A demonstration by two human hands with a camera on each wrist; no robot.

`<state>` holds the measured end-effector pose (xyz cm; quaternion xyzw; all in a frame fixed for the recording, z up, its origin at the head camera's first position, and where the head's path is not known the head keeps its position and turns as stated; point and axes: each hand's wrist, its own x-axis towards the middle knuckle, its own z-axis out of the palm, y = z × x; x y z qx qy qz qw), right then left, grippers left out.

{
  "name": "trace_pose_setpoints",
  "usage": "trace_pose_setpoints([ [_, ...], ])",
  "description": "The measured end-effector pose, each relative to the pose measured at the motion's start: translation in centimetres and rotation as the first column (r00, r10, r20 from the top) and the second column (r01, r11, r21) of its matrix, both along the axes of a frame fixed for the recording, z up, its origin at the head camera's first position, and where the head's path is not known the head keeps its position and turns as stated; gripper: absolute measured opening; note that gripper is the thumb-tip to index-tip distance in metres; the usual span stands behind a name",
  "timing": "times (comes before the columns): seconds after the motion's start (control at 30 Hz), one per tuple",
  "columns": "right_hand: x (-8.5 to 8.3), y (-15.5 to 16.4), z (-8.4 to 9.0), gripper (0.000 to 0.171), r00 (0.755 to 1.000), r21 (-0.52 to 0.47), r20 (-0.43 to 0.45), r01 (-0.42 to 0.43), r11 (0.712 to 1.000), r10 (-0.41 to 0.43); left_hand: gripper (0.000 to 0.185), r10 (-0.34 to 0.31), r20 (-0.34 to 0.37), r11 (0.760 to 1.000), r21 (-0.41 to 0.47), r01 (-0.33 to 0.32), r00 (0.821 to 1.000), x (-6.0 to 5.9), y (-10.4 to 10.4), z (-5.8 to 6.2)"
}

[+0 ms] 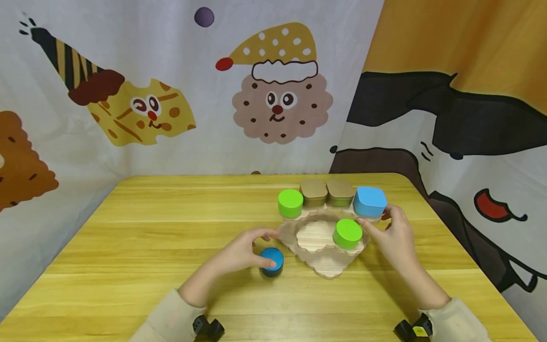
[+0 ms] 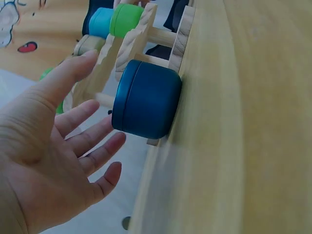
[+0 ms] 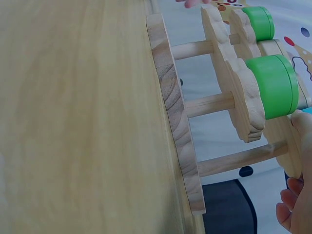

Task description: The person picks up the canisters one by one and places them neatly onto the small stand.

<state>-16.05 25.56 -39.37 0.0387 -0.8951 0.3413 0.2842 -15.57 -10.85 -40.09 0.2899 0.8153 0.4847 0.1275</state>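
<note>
A tiered wooden stand (image 1: pixel 318 235) with scalloped shelves stands on the yellow table (image 1: pixel 149 228). It carries a green round tin (image 1: pixel 290 203), two tan square tins (image 1: pixel 313 192), a blue square tin (image 1: pixel 369 201) and, lower down, a second green round tin (image 1: pixel 347 233). A dark blue round tin (image 1: pixel 272 261) sits on the table at the stand's left foot. My left hand (image 1: pixel 267 247) is spread open beside this tin (image 2: pixel 146 100), fingertips (image 2: pixel 105 146) at its side. My right hand (image 1: pixel 376 221) holds the stand's right edge under the blue square tin, thumb in front and fingers behind.
Cartoon-printed cloth walls close in the table at the back and on both sides. The table's right edge (image 1: pixel 470 256) runs close to my right forearm. Bare tabletop stretches to the left and front of the stand.
</note>
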Motion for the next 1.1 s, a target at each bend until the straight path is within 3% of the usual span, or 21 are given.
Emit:
trace_pose_setpoints([
  [0.43, 0.0, 0.0, 0.0, 0.052, 1.0, -0.002, 0.003, -0.001, 1.0, 0.001, 0.067, -0.02, 0.067, 1.0, 0.004, 0.019, 0.998, -0.2, -1.9, -2.0],
  [1.1, 0.0, 0.0, 0.1, 0.053, 1.0, -0.007, 0.01, 0.002, 1.0, -0.002, 0.055, -0.041, 0.103, 0.999, -0.008, 0.042, 0.994, -0.2, -1.8, -2.4],
])
